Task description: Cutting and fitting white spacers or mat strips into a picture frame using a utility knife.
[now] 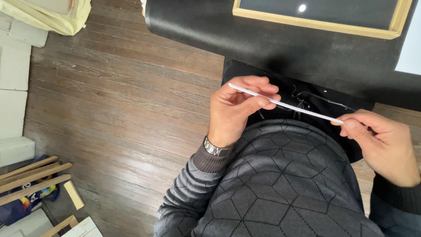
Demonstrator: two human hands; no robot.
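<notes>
My left hand (237, 109) is raised before my chest, fingers curled and pinched shut, grey-sleeved wrist bent upward. My right hand (381, 140) sits lower, thumb and forefinger pressed together.

The thin strip (285, 104) is white along its full visible length. The left hand (237, 109) and the right hand (386, 142) each pinch one end of it. The sweater (280, 184) is dark grey with a fine black line pattern of hexagons and cubes; its cuffs are ribbed grey. The wristwatch band (215, 149) is silver metal. The mat (272, 39) is black with a fine woven texture. The frame (315, 23) is pale natural wood around a dark panel. The floor (114, 101) is brown plank wood with worn, greyish grain. The slats (33, 175) are light wood. The blocks (13, 79) are white.
</notes>
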